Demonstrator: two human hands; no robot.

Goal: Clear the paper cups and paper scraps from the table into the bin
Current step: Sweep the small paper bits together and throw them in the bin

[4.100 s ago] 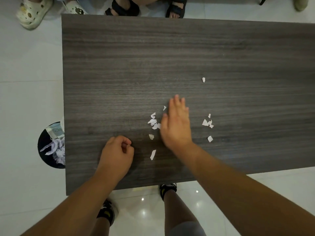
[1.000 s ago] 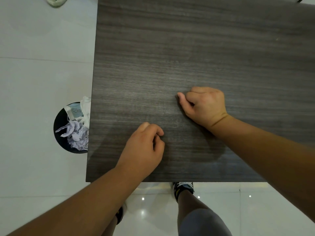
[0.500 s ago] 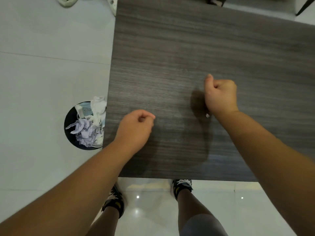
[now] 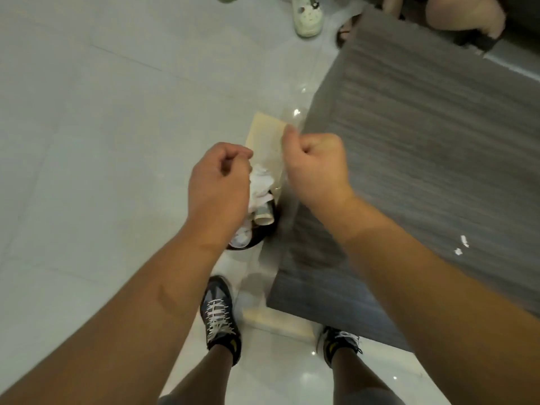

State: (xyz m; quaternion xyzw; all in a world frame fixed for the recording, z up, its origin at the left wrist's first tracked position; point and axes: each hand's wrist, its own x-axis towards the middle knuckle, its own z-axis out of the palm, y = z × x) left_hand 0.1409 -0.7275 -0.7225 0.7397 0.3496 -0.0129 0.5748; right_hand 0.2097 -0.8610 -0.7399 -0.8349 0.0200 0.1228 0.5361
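Note:
The black round bin (image 4: pixel 260 236) stands on the floor by the table's left edge, filled with crumpled white paper (image 4: pixel 260 182) and a paper cup (image 4: pixel 263 218). My left hand (image 4: pixel 219 182) hovers over the bin as a closed fist, and whatever is in it is hidden. My right hand (image 4: pixel 315 165) is also a closed fist, just off the edge of the dark grey wooden table (image 4: pixel 423 141) and level with the bin. Two small white paper scraps (image 4: pixel 461 245) lie on the table to the right of my right forearm.
A beige table leg (image 4: pixel 267 135) rises beside the bin. My two dark shoes (image 4: pixel 217 314) (image 4: pixel 340 340) stand on the glossy white tiles near the table's corner. Other people's feet, one in a pale clog (image 4: pixel 308 16), are at the table's far end.
Both fists have left the tabletop and moved left to the bin. My view has swung left and down. The swept pile of scraps is gone from the table.

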